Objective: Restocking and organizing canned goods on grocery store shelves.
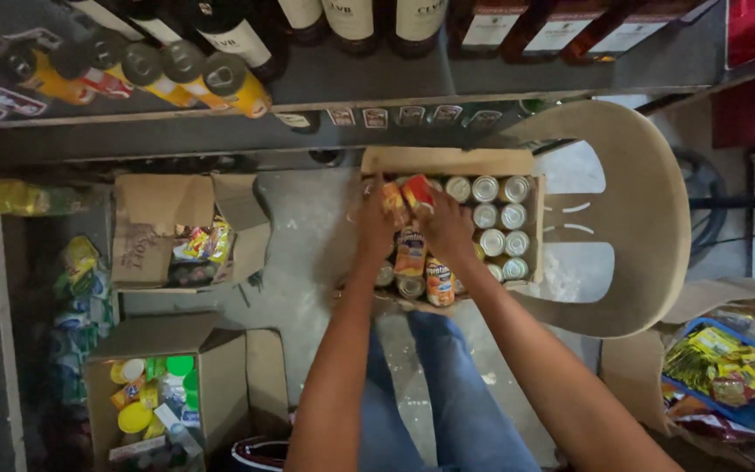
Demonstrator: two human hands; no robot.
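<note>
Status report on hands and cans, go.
Left hand and right hand both gripping orange cans in the cardboard box. Box on plastic chair. Nothing blocking.

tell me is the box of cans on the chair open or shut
Open: the cardboard box has its flap folded back, and the can tops inside show.

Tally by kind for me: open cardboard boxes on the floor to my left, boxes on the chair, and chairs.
Open cardboard boxes on the floor, left: 2
Box of cans on the chair: 1
Plastic chair: 1
Total: 4
</note>
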